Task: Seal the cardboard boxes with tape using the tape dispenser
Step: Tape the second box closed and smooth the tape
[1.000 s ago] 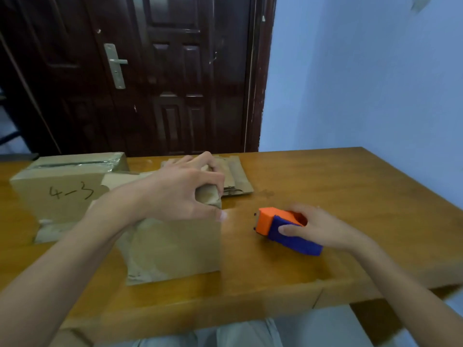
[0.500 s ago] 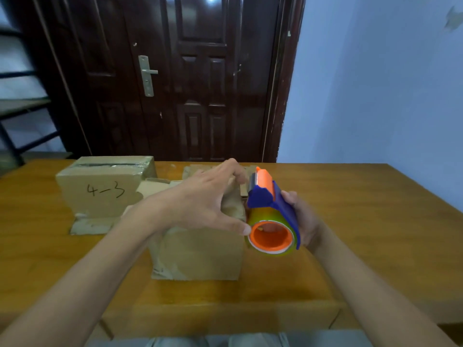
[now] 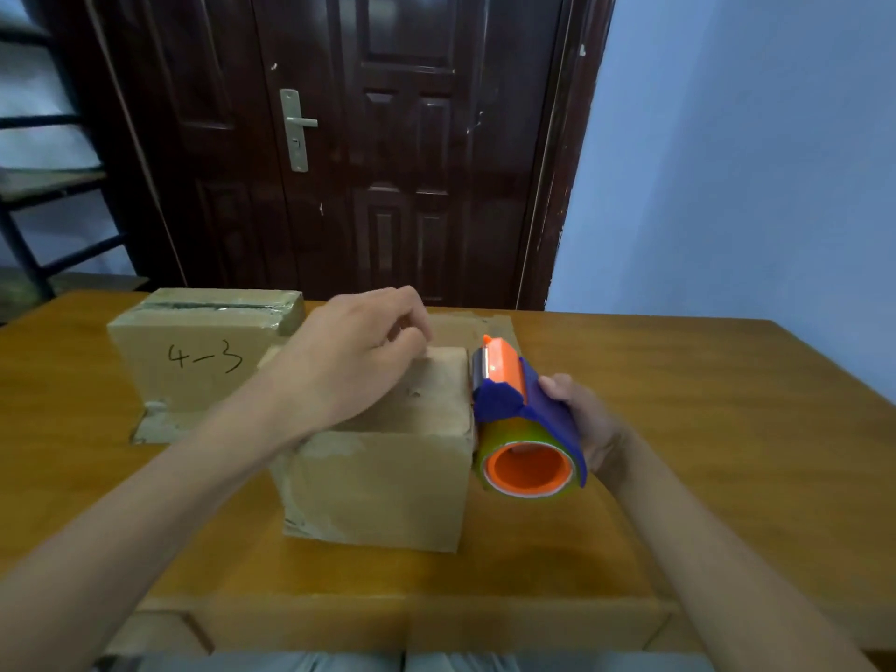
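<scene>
A small cardboard box (image 3: 383, 482) stands in the middle of the wooden table (image 3: 703, 429). My left hand (image 3: 354, 361) rests on its top flaps with the fingers curled down at the far edge. Just right of the box, my right hand (image 3: 586, 424) grips a blue and orange tape dispenser (image 3: 523, 424) with a roll of clear tape. Its orange cutter end points up and away, close to the box's upper right corner. A second box (image 3: 203, 351) marked "4-3", with tape along its top seam, stands behind on the left.
A flat piece of cardboard (image 3: 489, 327) lies on the table behind the near box. A dark wooden door (image 3: 388, 138) and a blue wall (image 3: 727, 162) rise beyond the table. A metal rack (image 3: 39, 186) stands at the far left.
My right hand picked the dispenser up off the table and brought it to the box's right side. My left hand slid back along the top of the box.
</scene>
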